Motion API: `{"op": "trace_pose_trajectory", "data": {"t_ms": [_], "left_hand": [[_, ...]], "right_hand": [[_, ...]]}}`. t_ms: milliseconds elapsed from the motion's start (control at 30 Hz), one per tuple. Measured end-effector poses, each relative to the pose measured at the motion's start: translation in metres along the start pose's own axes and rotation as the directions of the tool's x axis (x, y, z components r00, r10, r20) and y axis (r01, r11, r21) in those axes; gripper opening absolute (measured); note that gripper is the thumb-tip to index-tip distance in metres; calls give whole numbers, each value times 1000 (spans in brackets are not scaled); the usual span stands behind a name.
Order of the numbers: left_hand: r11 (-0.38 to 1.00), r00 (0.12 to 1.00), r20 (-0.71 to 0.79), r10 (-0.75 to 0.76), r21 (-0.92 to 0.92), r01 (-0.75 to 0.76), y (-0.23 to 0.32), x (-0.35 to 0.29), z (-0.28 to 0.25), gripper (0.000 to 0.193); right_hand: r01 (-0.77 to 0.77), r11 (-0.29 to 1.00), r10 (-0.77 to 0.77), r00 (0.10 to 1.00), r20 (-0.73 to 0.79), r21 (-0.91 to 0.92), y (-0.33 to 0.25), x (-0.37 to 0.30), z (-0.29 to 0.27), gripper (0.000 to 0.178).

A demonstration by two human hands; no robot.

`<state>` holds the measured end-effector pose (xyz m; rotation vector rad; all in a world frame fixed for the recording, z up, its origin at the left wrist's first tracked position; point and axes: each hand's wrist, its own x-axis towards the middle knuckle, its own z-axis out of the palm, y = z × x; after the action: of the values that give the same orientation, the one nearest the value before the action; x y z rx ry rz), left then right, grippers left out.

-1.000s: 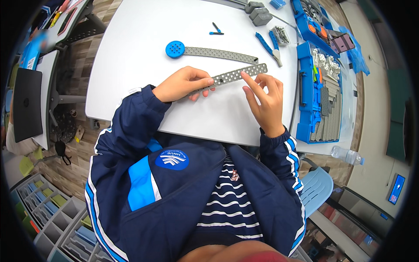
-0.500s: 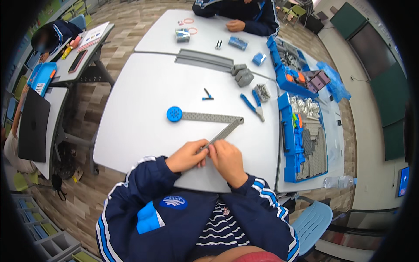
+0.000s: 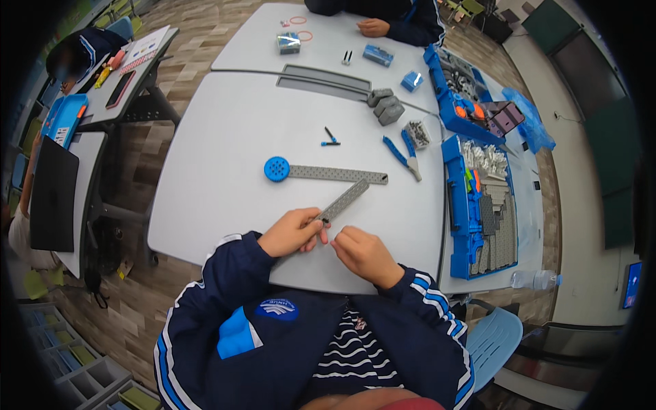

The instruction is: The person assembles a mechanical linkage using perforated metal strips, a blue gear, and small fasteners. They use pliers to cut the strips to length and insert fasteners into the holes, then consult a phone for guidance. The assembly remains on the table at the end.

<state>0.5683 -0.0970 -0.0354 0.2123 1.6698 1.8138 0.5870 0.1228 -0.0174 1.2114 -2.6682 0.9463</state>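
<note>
My left hand [image 3: 292, 232] is closed around the lower part of a grey perforated beam [image 3: 345, 201], which slants up and to the right. A small black pin [image 3: 324, 220] sits in this beam beside my left fingertips. Just right of it, my right hand [image 3: 367, 254] is apart from the beam with its fingers pinched; whatever is in them, if anything, is hidden. Beyond lies a second grey beam [image 3: 335, 174], with a blue gear [image 3: 277, 169] at its left end and a dark pin at its right. The held beam's far end is close to that beam; contact cannot be told.
Blue-and-black pins [image 3: 331, 139], blue-handled pliers [image 3: 403, 157], a box of small parts [image 3: 415, 134] and grey blocks [image 3: 386, 106] lie farther back. Blue parts cases [image 3: 459, 225] stand at right near a plastic bottle [image 3: 536, 280]. A person's hand [image 3: 374, 27] rests across the table.
My right hand has come off the beam, moving right and slightly down. The held beam's far end has shifted left from the other beam's right end. A black pin now shows by my left fingertips.
</note>
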Motion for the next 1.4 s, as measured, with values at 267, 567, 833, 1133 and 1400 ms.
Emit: {"op": "trace_pose_trajectory", "data": {"t_ms": [267,567,833,1133,1400], "left_hand": [[991,990,-62,129,-19,-130,5,0,16,22],[837,975,-152,163,-502,-218,12,16,7,48],[783,953,-227,200,-548,-294,11,22,15,49],[628,851,-404,335,-578,-522,18,24,18,49],[641,845,-400,356,-554,-532,19,23,18,49]], "right_hand": [[-256,959,274,950,-150,125,-6,15,5,20],[-291,882,386,896,-217,370,-11,9,17,10],[-255,895,349,911,-220,366,-28,4,26,6],[-327,674,571,800,-185,662,-34,0,30,9],[119,993,-99,914,-393,27,-32,-5,19,30]]}}
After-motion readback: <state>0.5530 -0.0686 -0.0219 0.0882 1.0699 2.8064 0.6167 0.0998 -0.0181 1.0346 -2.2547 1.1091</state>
